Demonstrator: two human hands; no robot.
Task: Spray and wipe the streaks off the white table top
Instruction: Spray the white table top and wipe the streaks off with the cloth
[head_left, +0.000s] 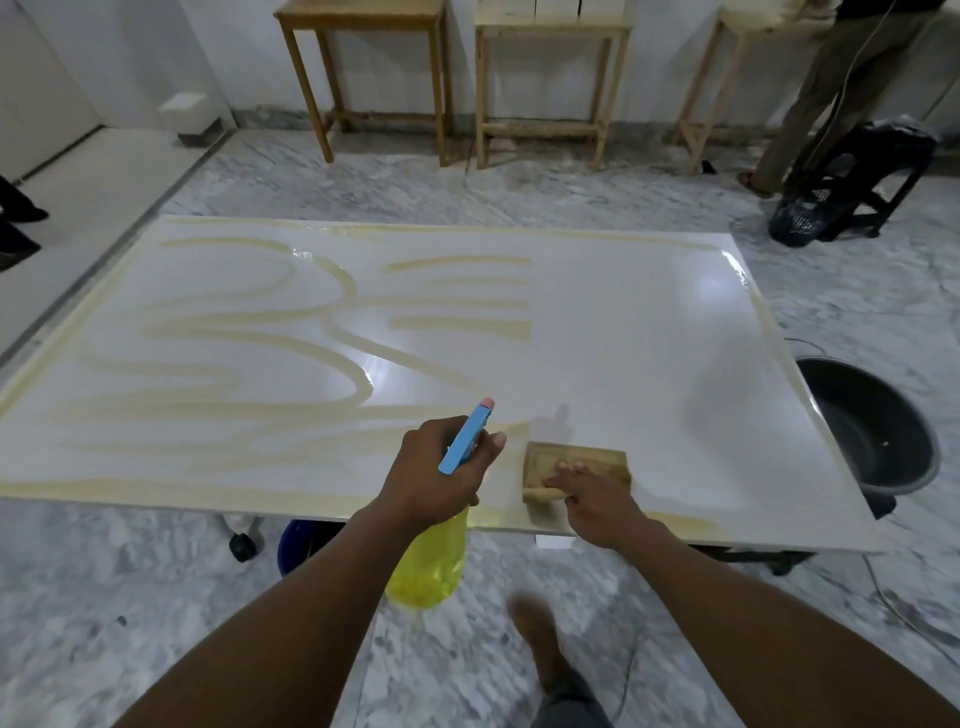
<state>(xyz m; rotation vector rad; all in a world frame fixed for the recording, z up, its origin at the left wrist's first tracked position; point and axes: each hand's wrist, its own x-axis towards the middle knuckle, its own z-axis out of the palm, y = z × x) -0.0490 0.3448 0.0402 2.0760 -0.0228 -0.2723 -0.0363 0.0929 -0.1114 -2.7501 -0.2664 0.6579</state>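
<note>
**Head view, person at the near edge of the white surface (623, 338).** Yellowish streaks (228, 410) loop across the left half. A set of short straight ones lies toward the far edge, and thin bands follow the edges. The right half shows glossy white with light reflections.

- **Left hand** (436, 478): held over the near edge. Its fingers are wrapped round the neck of one spray bottle (431, 561), just under the blue trigger head. The pink-tipped nozzle points toward the far edge, and the yellow body hangs below the near edge, over the marble floor (156, 597).
- **Right hand** (587, 501): its fingers (563, 470) lie extended on top of one tan pad (602, 460), pressing it on the surface. The pad sits close to the near edge, just right of the bottle, where the streaks end.

**Surroundings**
- One black basin (878, 426) stands on the floor against the right edge.
- A blue container (304, 543) and a caster wheel (243, 545) show under the near edge.
- Three wooden tables (550, 28) line the far wall. The rightmost is partly hidden by a standing person (841, 88).
- Beside that person is one black stool (883, 171) with a black bag (810, 213).
- A white box (189, 111) sits at the far left.
- The wearer's foot (540, 639) appears blurred below.
</note>
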